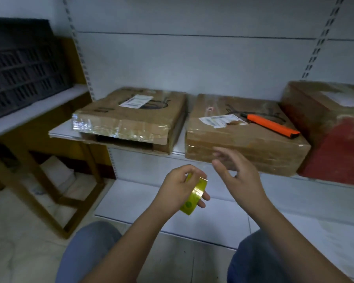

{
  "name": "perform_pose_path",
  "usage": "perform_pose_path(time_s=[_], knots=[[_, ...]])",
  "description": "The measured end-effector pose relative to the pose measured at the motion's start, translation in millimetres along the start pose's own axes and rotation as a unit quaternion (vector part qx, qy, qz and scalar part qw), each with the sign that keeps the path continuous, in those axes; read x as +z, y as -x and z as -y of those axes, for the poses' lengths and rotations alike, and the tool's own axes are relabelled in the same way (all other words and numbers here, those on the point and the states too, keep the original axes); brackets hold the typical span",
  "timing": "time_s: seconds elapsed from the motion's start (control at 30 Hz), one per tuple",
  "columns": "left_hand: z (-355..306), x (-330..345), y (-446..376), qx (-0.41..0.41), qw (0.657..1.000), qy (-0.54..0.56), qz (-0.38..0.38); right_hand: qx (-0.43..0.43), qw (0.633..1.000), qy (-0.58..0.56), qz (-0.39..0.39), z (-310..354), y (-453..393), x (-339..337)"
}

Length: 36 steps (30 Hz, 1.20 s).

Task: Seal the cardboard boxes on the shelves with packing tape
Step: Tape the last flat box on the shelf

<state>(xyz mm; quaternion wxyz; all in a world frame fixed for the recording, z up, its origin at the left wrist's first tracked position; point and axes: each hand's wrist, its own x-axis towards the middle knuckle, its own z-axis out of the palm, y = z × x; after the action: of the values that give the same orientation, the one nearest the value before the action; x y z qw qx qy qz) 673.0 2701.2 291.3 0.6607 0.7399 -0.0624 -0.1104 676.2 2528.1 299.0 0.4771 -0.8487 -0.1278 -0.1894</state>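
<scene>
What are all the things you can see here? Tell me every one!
flat cardboard boxes: 2, brown, side by side on the white shelf; left one gapes at the front
orange cutter: 1, on the right flat box
red and brown box: 1, far right on the shelf
dark crate: 1, upper left shelf
wooden frame: 1, brown, lower left on the floor
tape roll: 1, yellow-green, gripped by the left hand
left hand: 1, centre
right hand: 1, holds nothing, fingers loose
knees: 2, blue trousers
</scene>
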Motion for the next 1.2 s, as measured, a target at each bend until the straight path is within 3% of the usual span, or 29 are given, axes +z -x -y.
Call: perform_pose_path(time_s=[0.07,0.13,0.23,0.3,0.4,0.6,0.8,0.93,1.07,1.2], knots=[[1,-21,10,0.008,0.999,-0.004,-0.033,-0.024,0.999,-0.018,-0.010,17,-10,18],[5,-45,21,0.009,0.997,-0.004,-0.076,-0.076,0.994,0.074,-0.039,28,-27,35],[15,-84,29,0.017,0.989,-0.021,-0.143,-0.220,0.942,0.251,-0.047,42,-62,73],[18,-106,29,0.029,0.983,-0.029,-0.178,-0.283,0.897,0.338,-0.006,47,-85,104],[17,-135,21,0.055,0.978,-0.055,-0.193,-0.256,0.854,0.445,0.078,41,-112,139],[25,-185,-11,0.085,0.984,-0.072,-0.138,-0.291,0.820,0.492,-0.016,11,-115,165],[38,-208,-44,0.072,0.991,-0.063,-0.095,-0.338,0.824,0.453,-0.043,-5,-123,167],[34,-215,-43,0.075,0.992,-0.038,-0.098,-0.371,0.813,0.437,-0.105,-7,-127,169],[28,-219,-36,0.072,0.992,0.012,-0.103,-0.363,0.833,0.403,-0.110,-7,-126,173],[6,-226,-31,0.084,0.995,-0.035,-0.040,-0.348,0.854,0.374,-0.099,-4,-124,171]])
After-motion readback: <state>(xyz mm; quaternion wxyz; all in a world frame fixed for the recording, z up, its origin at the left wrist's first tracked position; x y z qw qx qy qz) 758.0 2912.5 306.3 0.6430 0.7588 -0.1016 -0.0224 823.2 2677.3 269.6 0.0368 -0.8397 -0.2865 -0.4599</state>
